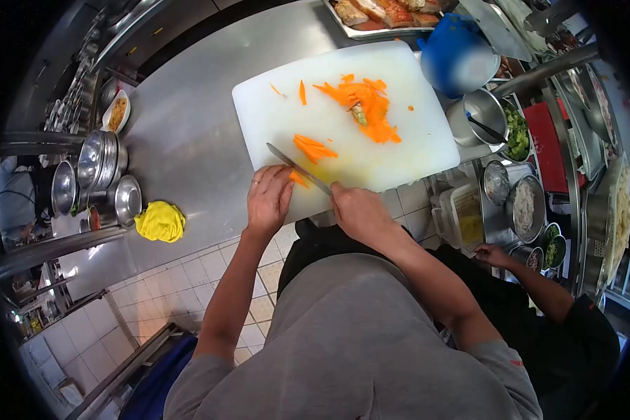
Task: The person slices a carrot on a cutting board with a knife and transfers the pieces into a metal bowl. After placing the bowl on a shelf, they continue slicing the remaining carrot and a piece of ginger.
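Observation:
My right hand [362,215] grips the handle of a kitchen knife [295,166], its blade pointing away to the upper left over the cutting board. At the near edge of the white cutting board [399,157], the curled fingers of my left hand [267,199] press on a small piece of carrot [299,179] beside the blade. Just past the blade lies a little stack of carrot strips [315,148]. Farther up the board spreads a bigger heap of thin carrot slices [371,105], with a pale greenish stub on it. A few loose carrot slivers lie to its left.
A crumpled yellow cloth [160,222] and stacked metal bowls [98,159] stand left on the steel counter [189,126]. Behind the board is a tray of cooked meat [388,26]. To the right are a metal pot [484,108], ingredient containers and a co-worker's hand [493,255].

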A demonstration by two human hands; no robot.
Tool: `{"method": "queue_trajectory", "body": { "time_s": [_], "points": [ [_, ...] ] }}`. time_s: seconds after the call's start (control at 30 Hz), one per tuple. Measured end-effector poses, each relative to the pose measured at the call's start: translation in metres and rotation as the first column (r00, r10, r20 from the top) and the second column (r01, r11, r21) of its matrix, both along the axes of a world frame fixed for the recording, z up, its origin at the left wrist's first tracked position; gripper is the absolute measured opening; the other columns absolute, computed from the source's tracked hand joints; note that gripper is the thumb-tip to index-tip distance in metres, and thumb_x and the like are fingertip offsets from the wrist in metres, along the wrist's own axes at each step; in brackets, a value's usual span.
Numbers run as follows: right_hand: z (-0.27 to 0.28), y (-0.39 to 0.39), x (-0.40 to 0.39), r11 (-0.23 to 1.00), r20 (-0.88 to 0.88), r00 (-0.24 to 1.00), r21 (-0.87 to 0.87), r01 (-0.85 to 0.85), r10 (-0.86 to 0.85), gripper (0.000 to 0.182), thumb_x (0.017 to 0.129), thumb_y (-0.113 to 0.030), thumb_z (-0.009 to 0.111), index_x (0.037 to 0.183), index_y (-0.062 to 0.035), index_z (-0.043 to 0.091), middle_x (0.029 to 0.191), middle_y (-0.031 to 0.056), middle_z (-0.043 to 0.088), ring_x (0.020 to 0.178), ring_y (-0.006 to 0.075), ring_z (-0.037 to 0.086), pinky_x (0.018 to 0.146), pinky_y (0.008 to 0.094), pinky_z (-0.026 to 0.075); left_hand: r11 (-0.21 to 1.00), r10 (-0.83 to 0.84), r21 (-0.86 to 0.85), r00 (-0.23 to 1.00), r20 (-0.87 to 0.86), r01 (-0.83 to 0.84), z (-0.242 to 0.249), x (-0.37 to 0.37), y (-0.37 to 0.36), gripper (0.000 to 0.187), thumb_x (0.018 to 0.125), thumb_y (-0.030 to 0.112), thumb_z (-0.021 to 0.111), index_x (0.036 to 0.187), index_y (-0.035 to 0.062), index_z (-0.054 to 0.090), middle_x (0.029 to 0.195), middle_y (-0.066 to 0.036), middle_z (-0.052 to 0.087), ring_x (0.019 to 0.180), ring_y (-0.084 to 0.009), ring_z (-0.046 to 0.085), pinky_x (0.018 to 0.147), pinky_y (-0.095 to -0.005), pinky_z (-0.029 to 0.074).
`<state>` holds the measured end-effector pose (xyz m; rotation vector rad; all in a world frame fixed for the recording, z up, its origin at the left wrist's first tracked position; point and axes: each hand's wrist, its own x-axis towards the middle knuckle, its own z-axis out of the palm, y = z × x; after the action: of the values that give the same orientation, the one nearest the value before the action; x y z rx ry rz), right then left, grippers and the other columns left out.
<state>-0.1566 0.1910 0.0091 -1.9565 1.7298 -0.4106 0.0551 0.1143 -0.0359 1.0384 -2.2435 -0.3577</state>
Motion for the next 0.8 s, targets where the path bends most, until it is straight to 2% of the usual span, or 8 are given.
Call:
{"method": "queue_trajectory", "body": {
  "time_s": [0.17, 0.33, 0.53, 0.6, 0.73, 0.77, 0.8],
  "points": [
    [0.005, -0.004, 0.007, 0.997, -0.082, 0.997, 0.075, 0.003, 0.003, 0.015, 0.088, -0.005, 0.055, 0.099, 0.0037, 0.061, 0.073, 0.0236, 0.070, 0.071, 0.0401, 0.073, 0.067, 0.0497, 0.059, 1.000, 0.010, 0.010, 0.996, -0.091, -0.009, -0.010, 0.001, -0.005, 0.017, 0.085, 0.003, 0.073, 0.101, 0.0022, 0.072, 0.109, -0.014, 0.069, 0.104, -0.0349, 0.063, 0.094, -0.0439, 0.050],
    [0.012, -0.006, 0.010, 0.992, -0.088, 0.996, 0.121, 0.015, -0.005, 0.014, 0.089, -0.006, 0.055, 0.099, 0.0034, 0.060, 0.073, 0.0239, 0.070, 0.070, 0.0403, 0.073, 0.066, 0.0500, 0.058, 0.997, 0.010, -0.073, 0.993, -0.117, -0.019, -0.018, 0.002, -0.008, 0.014, 0.085, 0.003, 0.071, 0.099, 0.0014, 0.073, 0.104, -0.013, 0.068, 0.099, -0.0344, 0.062, 0.089, -0.0432, 0.051],
    [0.055, 0.006, 0.004, 0.991, -0.104, 0.995, 0.129, 0.026, -0.013, 0.011, 0.089, -0.002, 0.055, 0.097, 0.0035, 0.058, 0.072, 0.0258, 0.068, 0.070, 0.0412, 0.072, 0.066, 0.0502, 0.058, 0.995, -0.012, -0.095, 0.987, -0.157, -0.003, -0.021, 0.002, -0.009, 0.011, 0.085, 0.002, 0.070, 0.096, 0.0008, 0.071, 0.101, -0.014, 0.068, 0.094, -0.0339, 0.062, 0.085, -0.0415, 0.052],
    [0.060, 0.008, 0.002, 0.989, -0.123, 0.992, 0.147, -0.003, 0.021, 0.016, 0.099, -0.012, 0.057, 0.097, 0.0040, 0.055, 0.067, 0.0261, 0.064, 0.066, 0.0452, 0.067, 0.061, 0.0527, 0.053, 0.996, -0.012, -0.087, 0.986, -0.166, -0.002, -0.022, 0.002, -0.009, 0.011, 0.085, 0.002, 0.070, 0.096, 0.0010, 0.070, 0.102, -0.014, 0.068, 0.094, -0.0339, 0.062, 0.085, -0.0414, 0.052],
    [0.065, 0.008, 0.004, 0.983, -0.155, 0.986, 0.176, -0.041, 0.069, 0.016, 0.099, -0.011, 0.056, 0.097, 0.0044, 0.055, 0.065, 0.0257, 0.063, 0.063, 0.0450, 0.067, 0.059, 0.0521, 0.053, 0.998, -0.026, -0.058, 0.982, -0.188, 0.016, -0.020, 0.002, -0.010, 0.012, 0.085, 0.001, 0.071, 0.097, 0.0016, 0.069, 0.102, -0.014, 0.067, 0.094, -0.0343, 0.062, 0.087, -0.0437, 0.050],
    [0.069, 0.007, 0.004, 0.975, -0.188, 0.978, 0.217, -0.050, 0.092, 0.010, 0.093, -0.005, 0.055, 0.098, 0.0038, 0.055, 0.068, 0.0248, 0.066, 0.066, 0.0427, 0.069, 0.062, 0.0498, 0.056, 0.998, -0.022, -0.055, 0.981, -0.190, 0.011, -0.020, 0.002, -0.009, 0.012, 0.085, 0.001, 0.071, 0.097, 0.0016, 0.069, 0.102, -0.014, 0.067, 0.094, -0.0343, 0.062, 0.087, -0.0437, 0.050],
    [0.072, 0.006, 0.005, 0.965, -0.219, 0.969, 0.258, -0.057, 0.116, 0.012, 0.087, 0.000, 0.054, 0.099, 0.0032, 0.056, 0.070, 0.0240, 0.068, 0.069, 0.0404, 0.072, 0.065, 0.0475, 0.058, 0.998, -0.022, -0.055, 0.982, -0.189, 0.012, -0.019, 0.002, -0.009, 0.013, 0.085, 0.001, 0.071, 0.098, 0.0017, 0.069, 0.102, -0.014, 0.067, 0.094, -0.0342, 0.063, 0.087, -0.0437, 0.050]
  ]
}}
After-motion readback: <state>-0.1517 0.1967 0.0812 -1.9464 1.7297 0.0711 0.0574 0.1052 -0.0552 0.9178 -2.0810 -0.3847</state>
